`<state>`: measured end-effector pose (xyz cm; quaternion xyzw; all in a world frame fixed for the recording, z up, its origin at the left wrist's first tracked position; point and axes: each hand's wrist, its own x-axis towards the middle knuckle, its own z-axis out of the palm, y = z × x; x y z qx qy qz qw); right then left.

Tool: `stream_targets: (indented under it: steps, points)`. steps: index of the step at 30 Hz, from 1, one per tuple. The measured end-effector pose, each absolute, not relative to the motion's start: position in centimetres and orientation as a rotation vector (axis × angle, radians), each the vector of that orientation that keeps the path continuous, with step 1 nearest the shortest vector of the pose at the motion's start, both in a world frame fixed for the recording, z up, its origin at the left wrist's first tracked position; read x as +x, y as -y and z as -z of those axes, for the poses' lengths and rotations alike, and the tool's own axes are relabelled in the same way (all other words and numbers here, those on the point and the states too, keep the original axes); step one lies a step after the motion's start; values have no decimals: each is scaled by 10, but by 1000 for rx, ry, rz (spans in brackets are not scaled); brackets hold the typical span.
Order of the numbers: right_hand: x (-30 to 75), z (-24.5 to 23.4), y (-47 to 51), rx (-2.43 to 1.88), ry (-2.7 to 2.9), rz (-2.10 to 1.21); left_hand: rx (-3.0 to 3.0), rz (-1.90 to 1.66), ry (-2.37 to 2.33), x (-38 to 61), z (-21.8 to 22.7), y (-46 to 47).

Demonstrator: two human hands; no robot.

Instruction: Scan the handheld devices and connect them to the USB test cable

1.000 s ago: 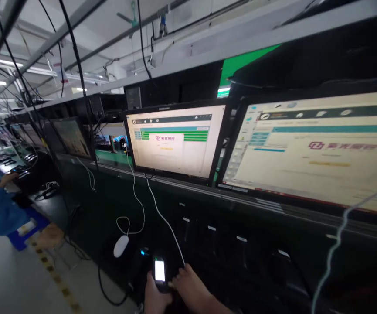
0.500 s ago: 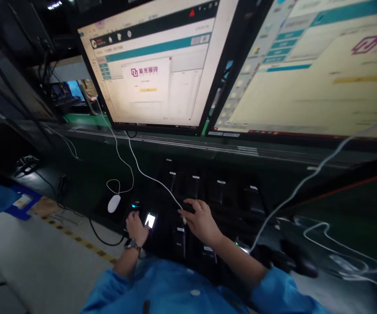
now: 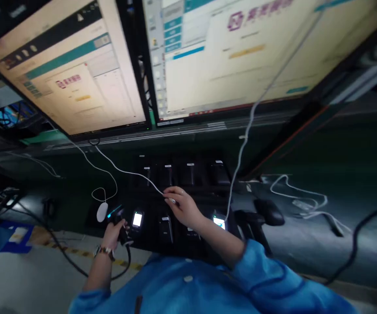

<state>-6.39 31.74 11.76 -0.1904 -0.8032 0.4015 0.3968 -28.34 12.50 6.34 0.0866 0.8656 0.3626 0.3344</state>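
Note:
My left hand (image 3: 113,233) is closed around a black handheld scanner (image 3: 119,220) with a small cyan light on it, at the near left of a dark bench. A small phone with a lit screen (image 3: 137,219) stands in a black rack (image 3: 181,183) just right of that hand. My right hand (image 3: 183,205) pinches the plug end of a white cable (image 3: 126,172) above the rack's middle slots. Several dark phones sit upright in the rack's slots. Another lit phone (image 3: 219,222) stands right of my right forearm.
Two large lit monitors (image 3: 73,78) (image 3: 240,52) hang above the bench. A white mouse (image 3: 102,211) lies left of the scanner. A black mouse (image 3: 269,211) and loose white cables (image 3: 299,196) lie to the right. The floor with yellow striped tape (image 3: 60,250) is at the lower left.
The view has tipped down and swung right. My left hand left the lit phone and took hold of the black scanner. My right hand stays over the rack with the white cable's end.

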Motion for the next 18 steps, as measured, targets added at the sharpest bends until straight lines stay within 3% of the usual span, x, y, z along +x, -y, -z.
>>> stream_targets:
  steps: [8,18]
  points:
    - [-50,-129,-334,-197,1999,-1096,462,-829,-2127,-155,-51,-159]
    - [-37,-127,-339,-154,1996,-1144,480,-762,-2272,-137,-51,-163]
